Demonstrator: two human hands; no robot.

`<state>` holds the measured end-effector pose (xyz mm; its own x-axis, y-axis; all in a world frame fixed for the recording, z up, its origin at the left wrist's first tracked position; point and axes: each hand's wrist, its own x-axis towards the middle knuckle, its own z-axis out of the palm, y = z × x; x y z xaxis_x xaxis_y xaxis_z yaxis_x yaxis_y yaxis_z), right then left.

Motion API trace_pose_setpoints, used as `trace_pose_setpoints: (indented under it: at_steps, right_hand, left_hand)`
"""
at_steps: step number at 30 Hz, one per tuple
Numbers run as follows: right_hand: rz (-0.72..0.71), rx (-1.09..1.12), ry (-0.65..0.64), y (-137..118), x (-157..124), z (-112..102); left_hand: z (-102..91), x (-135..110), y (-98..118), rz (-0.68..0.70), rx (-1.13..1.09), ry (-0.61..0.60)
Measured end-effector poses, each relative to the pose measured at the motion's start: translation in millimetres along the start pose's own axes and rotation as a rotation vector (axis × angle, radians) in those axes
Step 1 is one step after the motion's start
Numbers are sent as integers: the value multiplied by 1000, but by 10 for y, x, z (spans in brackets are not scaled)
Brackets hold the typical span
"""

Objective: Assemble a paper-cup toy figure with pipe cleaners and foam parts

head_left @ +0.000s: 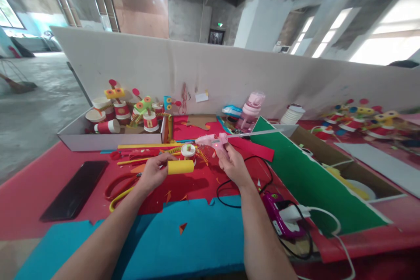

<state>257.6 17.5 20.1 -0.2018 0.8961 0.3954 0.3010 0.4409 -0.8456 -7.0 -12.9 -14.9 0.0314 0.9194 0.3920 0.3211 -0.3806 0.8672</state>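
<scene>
My left hand [155, 170] is closed on one end of a yellow paper tube [180, 166], held level above the red work surface. In my right hand [232, 162] is a pink hot glue gun [212, 141], its nozzle pointing left and a long clear glue stick [256, 133] jutting from its back. Just behind the tube stands a paper cup figure [188, 152] with a white top and folded striped paper arms. Two pairs of scissors, one with red handles [120, 186], lie beside my left forearm.
A white box [108, 141] of finished-looking cup figures stands at the left behind a black phone [75, 190]. Blue sheets [203, 236] cover the front. At right are a purple power strip [284, 218], loose cables, and a green-sided box [295, 175]. A pink bottle [252, 111] stands behind.
</scene>
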Motion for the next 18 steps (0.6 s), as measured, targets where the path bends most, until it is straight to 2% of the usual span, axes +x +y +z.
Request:
trace_pose_setpoints:
  at_steps: [5, 8, 18]
  right_hand:
    - [149, 336, 17, 50, 54, 58]
    - [234, 465, 20, 92, 87, 101]
    - [303, 440, 6, 114, 87, 160]
  left_hand:
    - [8, -4, 7, -5, -12, 9]
    - [14, -5, 5, 0, -12, 11]
    - [12, -11, 13, 4, -12, 14]
